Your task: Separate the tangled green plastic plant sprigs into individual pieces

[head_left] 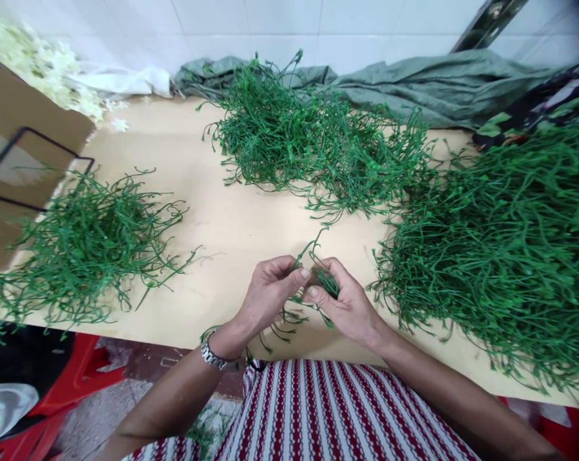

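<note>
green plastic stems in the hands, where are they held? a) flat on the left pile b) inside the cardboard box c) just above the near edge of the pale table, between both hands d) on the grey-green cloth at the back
c: the left hand and right hand pinch a small bunch of green plastic stems between them over the near part of the pale wooden table, apart from the piles.

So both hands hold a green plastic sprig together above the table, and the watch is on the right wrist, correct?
Not quite: the head view shows the watch on the left wrist. The rest holds: left hand and right hand hold the green sprig together above the table.
</note>
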`<state>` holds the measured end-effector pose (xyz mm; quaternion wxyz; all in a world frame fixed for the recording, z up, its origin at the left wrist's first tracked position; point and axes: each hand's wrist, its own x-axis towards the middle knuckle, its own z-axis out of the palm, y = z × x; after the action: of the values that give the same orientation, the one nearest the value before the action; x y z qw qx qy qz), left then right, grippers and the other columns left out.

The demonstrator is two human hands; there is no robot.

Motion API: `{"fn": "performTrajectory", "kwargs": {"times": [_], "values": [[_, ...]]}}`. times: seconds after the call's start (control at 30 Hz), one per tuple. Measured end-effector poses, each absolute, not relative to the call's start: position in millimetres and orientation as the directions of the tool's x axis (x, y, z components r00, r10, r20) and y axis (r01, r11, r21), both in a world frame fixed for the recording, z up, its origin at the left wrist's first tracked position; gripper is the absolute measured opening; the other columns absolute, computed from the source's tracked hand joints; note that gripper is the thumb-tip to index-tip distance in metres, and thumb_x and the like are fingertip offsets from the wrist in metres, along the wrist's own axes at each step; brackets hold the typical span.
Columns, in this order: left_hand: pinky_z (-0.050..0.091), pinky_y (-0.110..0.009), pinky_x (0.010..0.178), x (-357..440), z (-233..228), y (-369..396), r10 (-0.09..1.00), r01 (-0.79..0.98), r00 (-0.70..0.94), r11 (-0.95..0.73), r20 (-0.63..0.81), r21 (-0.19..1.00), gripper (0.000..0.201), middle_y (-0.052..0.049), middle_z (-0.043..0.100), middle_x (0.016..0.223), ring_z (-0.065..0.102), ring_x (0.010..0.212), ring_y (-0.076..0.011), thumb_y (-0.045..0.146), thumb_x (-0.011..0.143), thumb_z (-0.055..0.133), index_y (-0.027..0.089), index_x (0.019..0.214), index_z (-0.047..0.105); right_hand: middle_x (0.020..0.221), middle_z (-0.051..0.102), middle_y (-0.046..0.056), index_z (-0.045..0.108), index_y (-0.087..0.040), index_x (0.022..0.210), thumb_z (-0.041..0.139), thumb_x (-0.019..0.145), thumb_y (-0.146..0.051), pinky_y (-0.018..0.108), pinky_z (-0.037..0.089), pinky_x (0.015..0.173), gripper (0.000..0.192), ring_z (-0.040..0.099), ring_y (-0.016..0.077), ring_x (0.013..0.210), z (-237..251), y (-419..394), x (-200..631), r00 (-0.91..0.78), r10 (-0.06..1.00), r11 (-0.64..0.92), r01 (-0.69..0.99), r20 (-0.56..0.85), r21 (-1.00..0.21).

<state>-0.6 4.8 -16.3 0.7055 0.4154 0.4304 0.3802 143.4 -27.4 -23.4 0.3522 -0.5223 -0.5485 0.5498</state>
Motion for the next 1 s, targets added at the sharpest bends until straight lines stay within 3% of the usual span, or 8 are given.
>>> {"fn": "performTrajectory", "kwargs": {"times": [0.17, 0.37, 0.5, 0.63, 0.83, 1.0], "values": [[0.025, -0.018, 0.042, -3.5, -13.4, 5.3, 0.889, -0.23, 0.37, 0.371, -0.272, 0.9, 0.017, 0.005, 0.048, 0.047, 0.035, 0.042, -0.0031, 0.025, 0.071, 0.065, 0.013, 0.063, 0.056, 0.07, 0.052, -0.002, 0.046, -0.018, 0.084, 0.048, 0.084, -0.029, 0.021, 0.037, 0.058, 0.01, 0.047, 0.0099, 0.064, -21.8, -25.5, 146.4, -0.232, 0.956, -0.146, 0.166, -0.182, -0.975], [0.035, -0.02, 0.05, -5.5, -13.1, 5.1, 0.835, -0.256, 0.455, 0.455, -0.309, 0.853, 0.017, 0.001, 0.057, 0.058, 0.051, 0.052, -0.0079, 0.022, 0.065, 0.068, 0.013, 0.072, 0.056, 0.07, 0.053, -0.002, 0.047, -0.018, 0.091, 0.045, 0.086, -0.032, 0.019, 0.031, 0.046, 0.014, 0.036, 0.0058, 0.048, -24.4, -28.2, 144.5, -0.21, 0.962, -0.168, 0.042, -0.173, -0.985], [0.032, -0.02, 0.049, -4.3, -10.5, 3.5, 0.866, -0.156, 0.4, 0.388, -0.301, 0.908, 0.017, 0.003, 0.051, 0.053, 0.044, 0.05, -0.0062, 0.021, 0.068, 0.064, 0.013, 0.062, 0.051, 0.071, 0.051, -0.002, 0.047, -0.018, 0.087, 0.048, 0.084, -0.031, 0.021, 0.037, 0.056, 0.013, 0.044, 0.0087, 0.061, -26.8, -27.3, 145.6, -0.215, 0.966, -0.115, 0.134, -0.142, -0.984], [0.026, -0.02, 0.047, -5.4, -8.6, 4.7, 0.848, 0.021, 0.426, 0.339, -0.315, 0.941, 0.022, 0.005, 0.039, 0.053, 0.033, 0.05, -0.0054, 0.023, 0.069, 0.061, 0.014, 0.057, 0.045, 0.068, 0.049, -0.003, 0.049, -0.018, 0.08, 0.053, 0.08, -0.031, 0.021, 0.037, 0.055, 0.014, 0.044, 0.0091, 0.06, -25.5, -22.6, 149.7, -0.3, 0.94, -0.089, 0.249, -0.164, -0.965], [0.021, -0.022, 0.046, -14.5, -2.0, 13.0, 0.711, 0.201, 0.629, 0.241, -0.314, 0.949, 0.02, 0.006, 0.03, 0.053, 0.026, 0.049, -0.0068, 0.022, 0.072, 0.052, 0.016, 0.057, 0.041, 0.07, 0.051, 0.0, 0.053, -0.017, 0.074, 0.049, 0.083, -0.03, 0.022, 0.039, 0.06, 0.017, 0.047, 0.0112, 0.067, -20.2, -18.9, 158.3, -0.449, 0.891, 0.075, 0.281, -0.062, -0.957], [0.026, -0.024, 0.05, -18.2, 14.1, 15.8, 0.502, 0.332, 0.833, -0.12, -0.232, 0.935, 0.018, 0.002, 0.039, 0.055, 0.035, 0.051, -0.0097, 0.006, 0.071, 0.042, 0.017, 0.057, 0.042, 0.06, 0.042, -0.003, 0.053, -0.017, 0.068, 0.047, 0.083, -0.023, 0.02, 0.033, 0.05, 0.017, 0.037, 0.0089, 0.055, -15.9, -20.3, 166.4, -0.624, 0.779, 0.17, 0.307, -0.063, -0.936]]}}
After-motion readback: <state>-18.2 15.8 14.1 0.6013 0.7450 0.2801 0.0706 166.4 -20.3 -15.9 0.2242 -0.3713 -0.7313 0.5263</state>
